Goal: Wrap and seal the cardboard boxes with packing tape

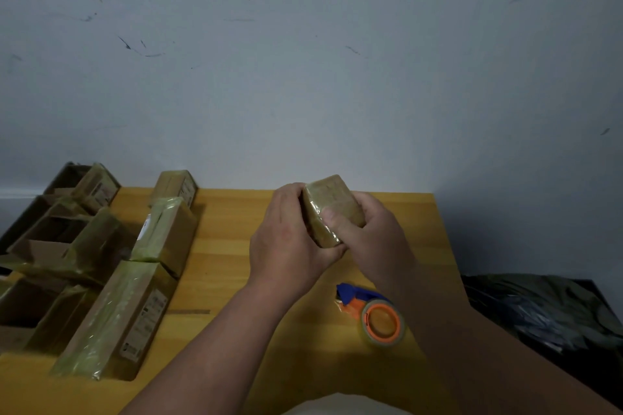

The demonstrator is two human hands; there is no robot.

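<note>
Hands, two: left hand (290, 232), right hand (367, 232) grip one taped box (328, 208).

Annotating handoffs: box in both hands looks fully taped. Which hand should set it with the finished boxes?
Left, probably. The left hand grips the box on the side facing the wrapped boxes at the table's left. The right hand is nearer the tape dispenser.

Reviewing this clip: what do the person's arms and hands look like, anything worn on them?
Both forearms are bare as far as the frame shows: no sleeves, gloves, watch or bracelet visible. The left hand and right hand show no rings on the visible fingers. Nails look short.
</note>
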